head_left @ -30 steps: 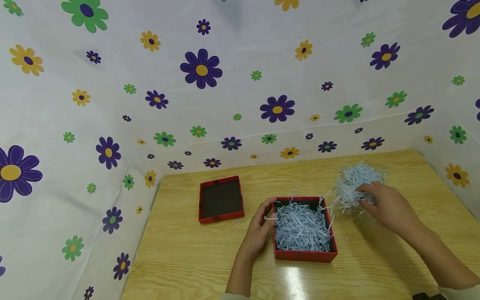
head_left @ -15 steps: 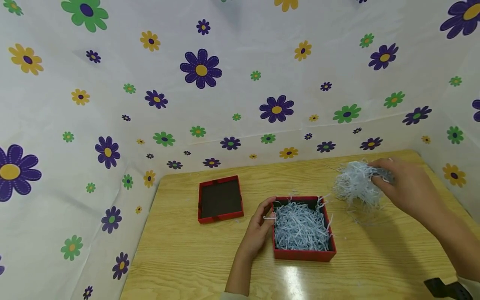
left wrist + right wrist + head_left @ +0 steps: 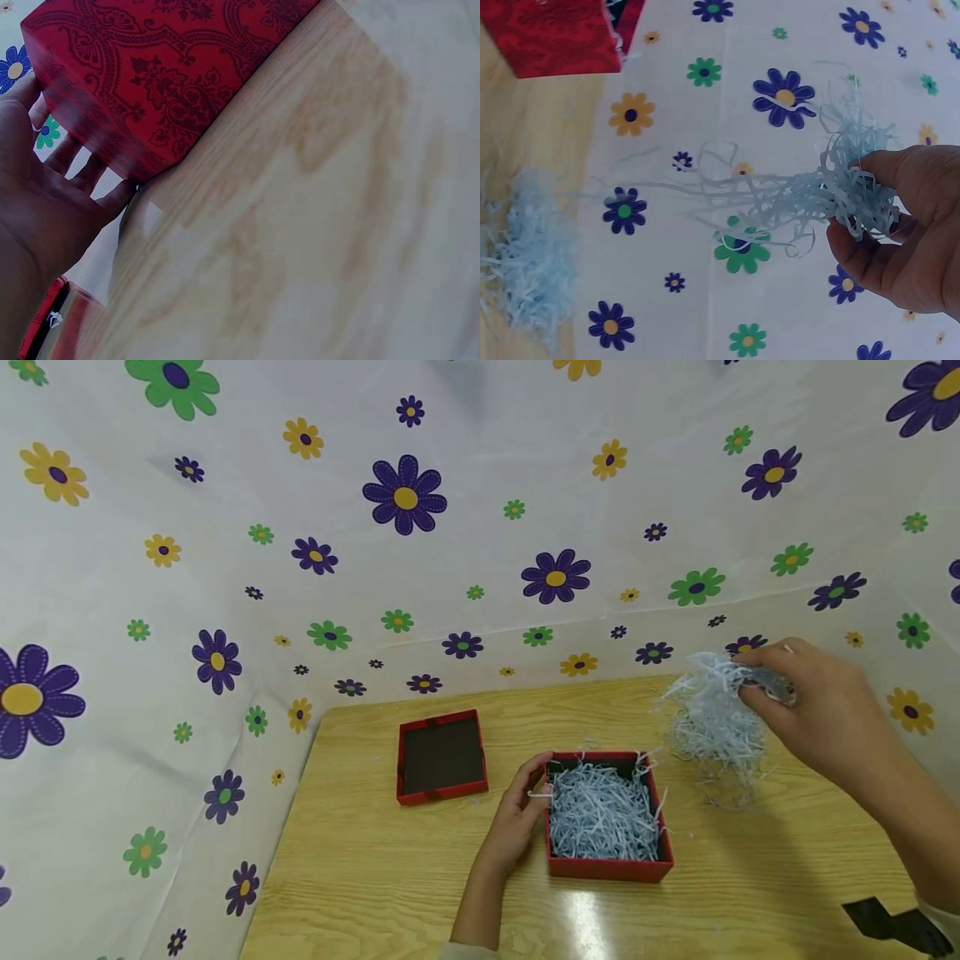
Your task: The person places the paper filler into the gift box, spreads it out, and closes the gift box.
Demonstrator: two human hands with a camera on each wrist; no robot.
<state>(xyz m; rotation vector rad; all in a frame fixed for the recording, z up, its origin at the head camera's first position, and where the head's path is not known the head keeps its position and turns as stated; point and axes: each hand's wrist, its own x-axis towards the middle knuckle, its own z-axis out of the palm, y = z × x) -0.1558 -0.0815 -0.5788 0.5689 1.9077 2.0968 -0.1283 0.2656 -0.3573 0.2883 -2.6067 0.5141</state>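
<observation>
A red box point(image 3: 611, 869) with a dark inside holds pale blue shredded paper point(image 3: 603, 814). My left hand point(image 3: 517, 818) rests against the box's left wall; in the left wrist view its fingers point(image 3: 86, 169) spread along the red patterned side. My right hand point(image 3: 817, 718) is raised at the back right and pinches a bunch of shredded paper point(image 3: 855, 191) between thumb and fingers, with loose strands trailing from it. Below that bunch a pile of the same paper point(image 3: 720, 739) lies on the table, right of the box.
A shallow red lid point(image 3: 442, 758) with a dark inside lies left of the box on the wooden table point(image 3: 360, 860). Flower-printed cloth point(image 3: 480, 560) stands behind and at both sides. A few strands stick out over the box's right rim.
My right hand has taken a bunch of shredded paper from the pile and lifted it up, slightly to the right. The left hand and the box stay in place.
</observation>
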